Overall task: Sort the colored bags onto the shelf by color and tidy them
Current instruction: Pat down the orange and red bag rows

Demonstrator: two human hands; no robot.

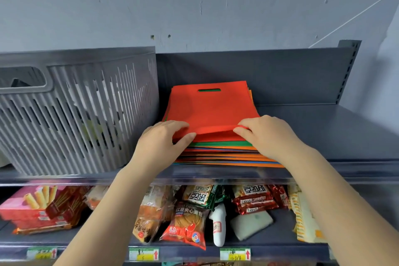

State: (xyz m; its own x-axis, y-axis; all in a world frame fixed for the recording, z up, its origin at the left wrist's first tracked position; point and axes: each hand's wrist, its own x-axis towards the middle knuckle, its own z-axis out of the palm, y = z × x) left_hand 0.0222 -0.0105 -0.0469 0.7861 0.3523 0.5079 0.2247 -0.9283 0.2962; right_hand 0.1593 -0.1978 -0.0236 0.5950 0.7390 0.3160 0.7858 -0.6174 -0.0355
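At the far left of the top shelf (336, 134) stands a grey plastic basket (86, 114), its wall cut with long vertical slots and a handle opening near the rim; pale shapes show dimly through the slots, too blurred to name. Its right side stands just beside the stack of bags (216, 151), leaving the left hand little room on that flank.

The left hand (159, 142) reaches up from below, its grip pinching the near-left edge of the red bag (209, 108), thumb on top and fingers curled under the fold. The red bag lies uppermost on the stack, flat and matte like non-woven fabric, rectangular, with an oval die-cut handle slot near its far edge; green shows through the slot. Its near edge is lifted into a soft fold between the two hands. Below it the stack shows thin layered edges of green, orange and blue, slightly fanned toward the shelf front.

The right hand (267, 134) holds the near-right edge of the same red bag, its fingers curled over the fold in a pinching grip.

To the right the dark grey metal shelf runs on, with a back panel and a perforated upright.

On the shelf beneath, behind a clear front rail, lie glossy snack packets (190, 220), a pink box at the left, and yellow price tags (143, 254).
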